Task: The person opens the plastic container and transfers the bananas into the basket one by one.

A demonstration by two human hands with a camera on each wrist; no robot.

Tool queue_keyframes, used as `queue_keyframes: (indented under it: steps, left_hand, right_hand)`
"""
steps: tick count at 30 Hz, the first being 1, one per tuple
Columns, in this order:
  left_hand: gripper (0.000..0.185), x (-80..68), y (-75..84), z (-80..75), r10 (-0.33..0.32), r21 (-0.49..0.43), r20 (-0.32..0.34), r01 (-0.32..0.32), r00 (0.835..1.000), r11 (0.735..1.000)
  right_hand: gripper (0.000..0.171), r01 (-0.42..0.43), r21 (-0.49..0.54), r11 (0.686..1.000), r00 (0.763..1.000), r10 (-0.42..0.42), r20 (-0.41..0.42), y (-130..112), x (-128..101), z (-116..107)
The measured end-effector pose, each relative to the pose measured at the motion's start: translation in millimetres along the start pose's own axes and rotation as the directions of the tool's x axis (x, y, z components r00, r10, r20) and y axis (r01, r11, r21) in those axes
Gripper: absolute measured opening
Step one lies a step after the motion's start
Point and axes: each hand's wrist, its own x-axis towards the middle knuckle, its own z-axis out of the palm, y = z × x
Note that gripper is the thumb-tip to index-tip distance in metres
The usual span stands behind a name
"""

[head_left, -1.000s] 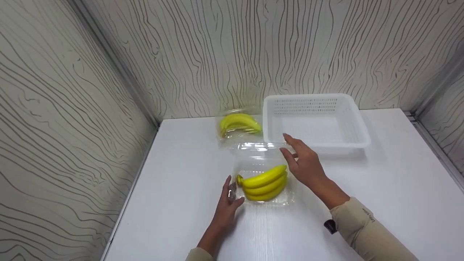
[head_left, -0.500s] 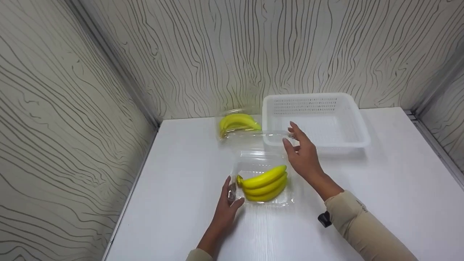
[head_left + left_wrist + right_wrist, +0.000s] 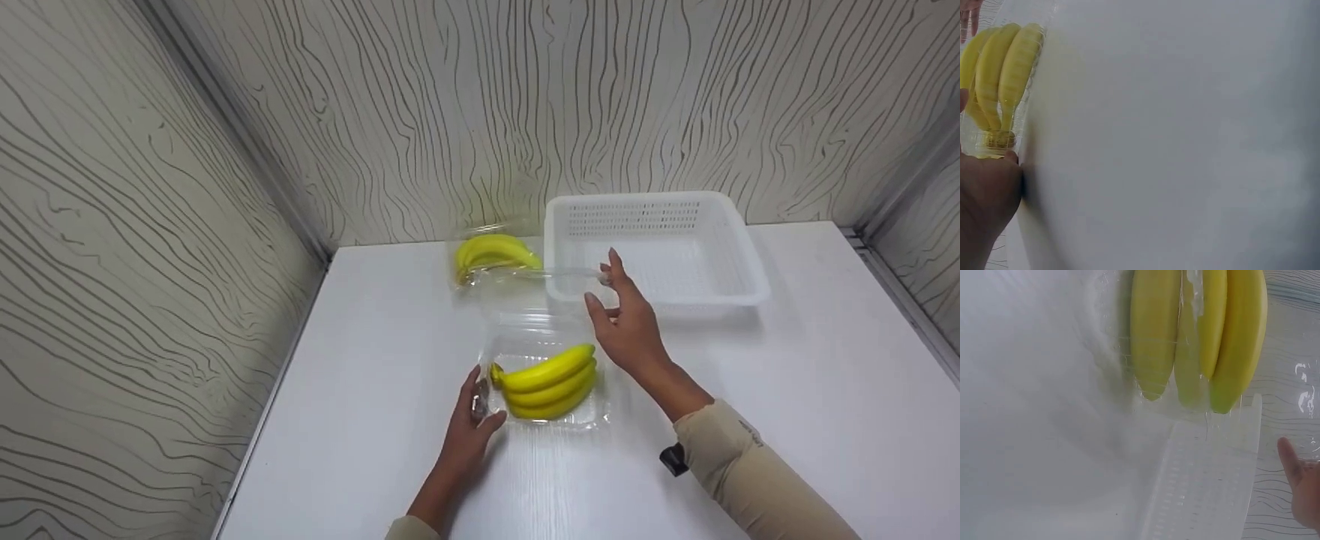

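A bunch of yellow bananas [image 3: 547,379] lies in the base of a clear plastic clamshell box [image 3: 600,414] in the middle of the white table. My left hand [image 3: 472,424] grips the box's left edge by the banana stems [image 3: 999,138], thumb on the near side. My right hand [image 3: 626,322] pinches the right corner of the box's clear lid [image 3: 532,279] between thumb and fingers. The lid stands raised behind the bananas. In the left wrist view the bananas [image 3: 999,73] show just past my palm [image 3: 982,208].
A second banana bunch [image 3: 495,251] in its own clear box sits at the back by the wall, also in the right wrist view [image 3: 1196,332]. A white perforated basket [image 3: 750,289] stands to its right [image 3: 1207,484]. Patterned walls close three sides.
My right hand has lifted the lid's edge up and away from me, so the lid stands higher. The left hand and the bananas stayed put.
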Motion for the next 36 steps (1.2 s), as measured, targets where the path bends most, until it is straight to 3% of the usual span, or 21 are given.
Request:
queue_keyframes:
  steps: [5, 9, 14, 18, 19, 21, 24, 26, 31, 36]
  left_hand:
    - [0.087, -0.7, 1.0, 0.0, 0.011, 0.013, -0.001, -0.011, 1.000, 1.000]
    - [0.087, -0.7, 0.8, -0.6, 0.012, 0.019, 0.000, -0.012, 1.000, 1.000]
    - [0.086, 0.4, 0.6, -1.2, 0.000, 0.025, 0.005, 0.000, 1.000, 1.000]
    - [0.086, 1.8, -0.6, -1.5, 0.006, 0.021, 0.010, -0.006, 1.000, 1.000]
    - [0.086, 1.8, -0.7, -2.0, 0.007, 0.020, 0.010, -0.008, 1.000, 1.000]
    - [0.086, 1.5, -0.4, -2.6, 0.006, 0.015, 0.010, -0.006, 1.000, 1.000]
    - [0.087, 0.9, 0.3, -3.2, 0.003, 0.012, 0.008, -0.003, 1.000, 1.000]
    - [0.087, 1.0, 0.5, -3.0, -0.003, 0.007, 0.009, 0.003, 1.000, 1.000]
    - [0.086, 1.3, 0.1, -2.4, 0.002, 0.016, 0.007, -0.002, 1.000, 1.000]
    - [0.086, 0.3, -0.7, -1.6, 0.004, 0.020, 0.009, -0.004, 1.000, 1.000]
  right_hand:
    - [0.086, 0.038, -0.039, 0.999, 0.999, -0.039, -0.022, -1.8, -8.4, -5.0]
    - [0.087, 0.126, -0.119, 0.985, 0.983, -0.140, -0.119, -2.6, -16.1, -9.0]
    - [0.069, 0.269, -0.209, 0.940, 0.905, -0.321, -0.279, -2.1, -24.7, -14.2]
    - [0.046, 0.427, -0.246, 0.870, 0.825, -0.486, -0.287, -2.3, -30.3, -16.7]
    - [0.042, 0.471, -0.259, 0.844, 0.807, -0.530, -0.261, -2.3, -31.2, -16.5]
    - [0.035, 0.529, -0.270, 0.804, 0.795, -0.581, -0.172, -2.0, -33.4, -14.9]
    - [0.033, 0.573, -0.270, 0.774, 0.803, -0.596, -0.001, -1.2, -36.2, -10.6]
    - [0.038, 0.564, -0.274, 0.779, 0.824, -0.554, 0.122, -0.9, -38.7, -7.1]
    - [0.058, 0.512, -0.281, 0.812, 0.838, -0.400, 0.372, -3.6, -42.1, -1.3]
    - [0.072, 0.425, -0.267, 0.865, 0.815, -0.237, 0.530, -7.3, -41.9, 2.5]
